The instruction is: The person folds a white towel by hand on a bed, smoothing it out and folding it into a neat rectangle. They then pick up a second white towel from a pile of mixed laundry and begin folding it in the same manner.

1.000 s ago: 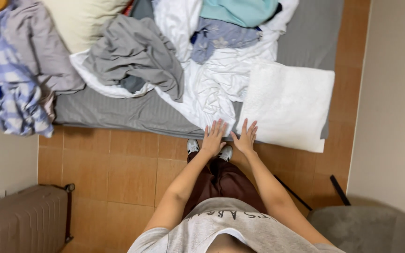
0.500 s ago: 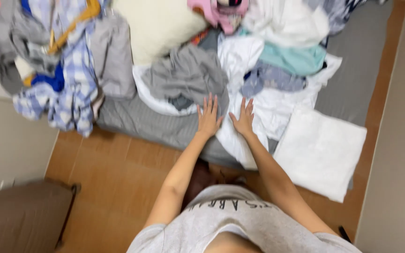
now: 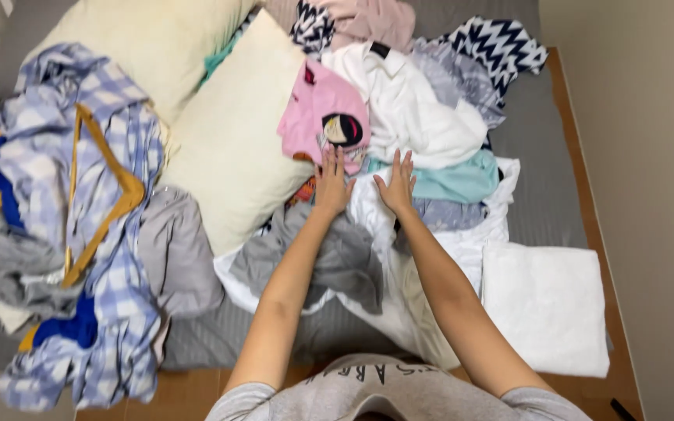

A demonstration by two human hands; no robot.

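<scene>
Hands flat and open, holding nothing: our left hand (image 3: 332,183) touches the lower edge of the pink shirt (image 3: 323,117), which lies straight ahead, nearer it than our right hand (image 3: 396,185), which rests on the white cloth (image 3: 368,210).

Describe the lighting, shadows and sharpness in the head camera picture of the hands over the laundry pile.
Head view: soft, even indoor light with no glare; only faint shadows under the left hand and right hand; sharp across the pink shirt and folded white cloth; the wide lens tilts the bed frame at the right edge.
</scene>
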